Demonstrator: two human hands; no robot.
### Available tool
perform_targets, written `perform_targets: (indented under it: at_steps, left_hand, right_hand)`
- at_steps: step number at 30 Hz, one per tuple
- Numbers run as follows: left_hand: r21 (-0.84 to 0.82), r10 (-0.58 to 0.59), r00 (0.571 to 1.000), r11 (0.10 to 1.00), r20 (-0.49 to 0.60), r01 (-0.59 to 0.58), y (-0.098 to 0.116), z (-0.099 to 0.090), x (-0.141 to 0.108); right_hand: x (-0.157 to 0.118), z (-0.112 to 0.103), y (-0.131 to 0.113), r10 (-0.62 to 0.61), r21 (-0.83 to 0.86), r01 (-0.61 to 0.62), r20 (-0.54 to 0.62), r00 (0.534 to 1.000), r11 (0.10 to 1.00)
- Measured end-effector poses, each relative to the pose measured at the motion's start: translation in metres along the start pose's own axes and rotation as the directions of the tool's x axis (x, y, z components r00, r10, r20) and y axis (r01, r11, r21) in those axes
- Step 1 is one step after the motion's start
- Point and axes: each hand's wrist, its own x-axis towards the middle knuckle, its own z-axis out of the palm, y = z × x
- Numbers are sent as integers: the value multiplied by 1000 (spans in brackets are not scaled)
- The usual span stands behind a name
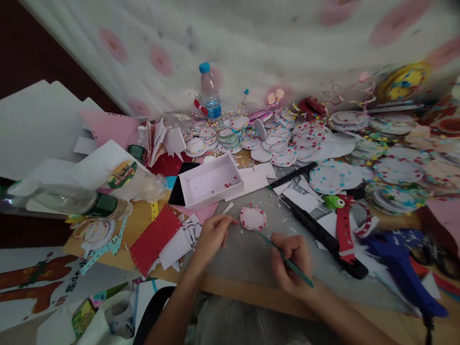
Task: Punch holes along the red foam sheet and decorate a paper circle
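A small white paper disc [253, 218] with red dots round its edge lies on the grey work mat [233, 261]. My right hand [293, 261] grips a slim green pointed tool [287, 260] like a pen, its tip at the disc's lower edge. Whether it is a pair of tweezers I cannot make out. Just left of the disc is my left hand [214, 235], fingers bent together in a pinch; anything tiny between them is hidden. Behind it stands an open white box [210, 184] with a few red dots inside.
Several piles of dotted paper discs [276, 141] line the back. A water bottle [211, 93] stands by the curtain. To the right lie a black craft knife [312, 227], a red paper strip [345, 230] and a blue glue gun [402, 268]. Paper scraps [185, 237] and red card [156, 239] lie left.
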Motion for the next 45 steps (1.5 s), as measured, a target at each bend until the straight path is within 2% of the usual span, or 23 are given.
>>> perform_targets:
  at_steps: [5, 11, 16, 27, 45]
  left_hand:
    - [-13, -51, 973, 998, 223, 55, -2, -3, 21]
    - [-16, -100, 942, 994, 321, 112, -3, -2, 28]
    - [19, -110, 937, 994, 331, 110, -2, -1, 28]
    - [-18, -75, 912, 996, 402, 90, -14, -2, 30]
    - [-43, -85, 913, 993, 400, 111, -10, -1, 31]
  right_hand:
    - [0, 4, 1, 80, 61, -81, 27, 996, 995]
    - [-3, 6, 6, 122, 67, -124, 44, 992, 990]
    - [-3, 6, 8, 91, 60, -94, 63, 994, 994]
    - [10, 4, 7, -85, -44, 90, 105, 991, 995]
    - [11, 3, 6, -118, -67, 131, 169, 978, 989]
